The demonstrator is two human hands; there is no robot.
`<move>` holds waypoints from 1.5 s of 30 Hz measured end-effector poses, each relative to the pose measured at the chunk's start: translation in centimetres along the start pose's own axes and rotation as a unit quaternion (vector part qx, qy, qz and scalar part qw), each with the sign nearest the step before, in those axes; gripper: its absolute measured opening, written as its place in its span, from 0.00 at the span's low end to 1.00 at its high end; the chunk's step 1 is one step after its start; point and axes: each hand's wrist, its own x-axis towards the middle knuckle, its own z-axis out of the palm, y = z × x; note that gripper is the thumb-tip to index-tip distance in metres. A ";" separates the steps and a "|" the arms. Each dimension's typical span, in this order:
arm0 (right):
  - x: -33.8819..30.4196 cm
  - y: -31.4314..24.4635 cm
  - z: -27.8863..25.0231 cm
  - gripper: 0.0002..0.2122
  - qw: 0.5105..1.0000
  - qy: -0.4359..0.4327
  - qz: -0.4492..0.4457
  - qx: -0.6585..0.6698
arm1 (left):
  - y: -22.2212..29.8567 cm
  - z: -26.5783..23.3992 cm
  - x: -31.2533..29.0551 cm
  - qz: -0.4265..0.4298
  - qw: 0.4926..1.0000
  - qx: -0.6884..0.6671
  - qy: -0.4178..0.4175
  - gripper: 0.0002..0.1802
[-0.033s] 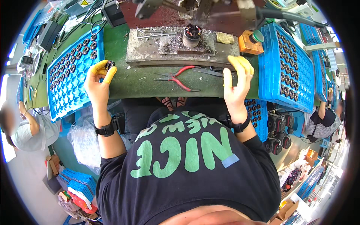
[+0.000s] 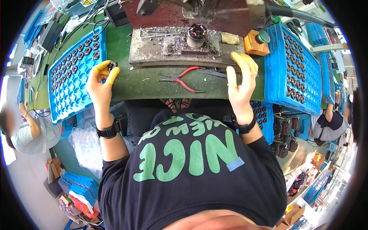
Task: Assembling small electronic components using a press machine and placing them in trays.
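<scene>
Between the yellow-covered thumb and fingers of my left hand is a small dark round motor stator. It is held beside the right edge of the left blue tray. My right hand, also with yellow finger covers, is raised in front of the machine base's right end, fingers apart and holding nothing. Another stator, with reddish wires, sits on the round metal post of the machine. Red-handled pliers lie on the green bench between my hands.
Beside the pliers lies a dark slim tool. The metal machine base carries hex keys and a yellowish block. An orange box stands near the right blue tray, which holds rows of stators. Other people sit at both sides.
My right hand has shifted slightly up and left. The upper part of the machine has moved slightly. My left hand still holds the stator in the same place.
</scene>
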 end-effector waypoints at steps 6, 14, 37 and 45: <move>6.0 -1.5 3.3 0.22 0.994 -0.010 -0.001 0.105 | 0.2 0.5 0.2 0.017 1.000 0.011 0.007 0.18; 7.7 -1.4 2.0 0.17 0.980 0.013 0.047 0.193 | 9.0 4.2 1.5 0.170 0.976 0.133 -0.009 0.20; 3.3 3.3 -4.0 0.18 0.989 0.056 0.129 0.049 | 15.0 12.8 5.1 0.197 0.949 0.069 -0.237 0.25; 3.3 4.1 -4.7 0.18 0.985 0.065 0.156 0.037 | 14.6 13.3 5.3 0.252 0.935 0.125 -0.214 0.28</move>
